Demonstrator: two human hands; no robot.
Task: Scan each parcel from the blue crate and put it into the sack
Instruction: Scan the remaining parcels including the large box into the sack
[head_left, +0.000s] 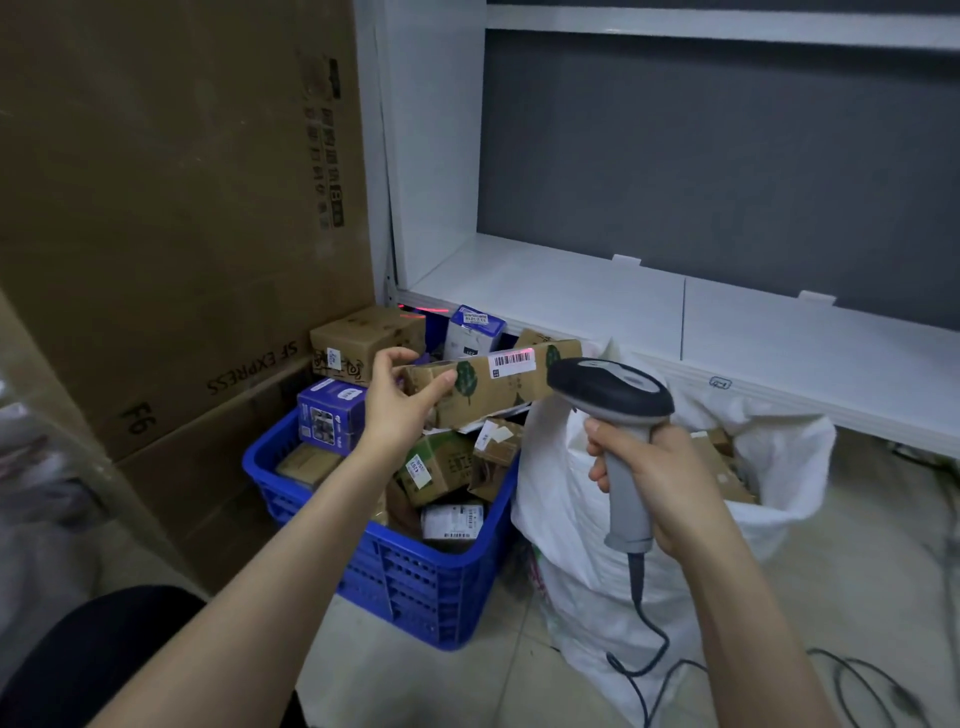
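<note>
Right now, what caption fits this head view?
Left hand holds a parcel above the blue crate; right hand aims the scanner.

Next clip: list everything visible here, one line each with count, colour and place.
blue crate: one, blue, on the floor
sack: one, white, open, right of the blue crate, brown parcels inside
long parcel: one, brown with green tree prints, held above the blue crate, red scan light on its label
scanner: one, black and grey, aimed at that label
crate parcels: several, mostly brown, count unclear
purple box: one, purple, crate's left side
large cartons: at least two, brown, left of the crate
shelf: one, white, behind crate and sack
left hand: one, pinches the long parcel's end
right hand: one, grips the scanner's handle
</note>
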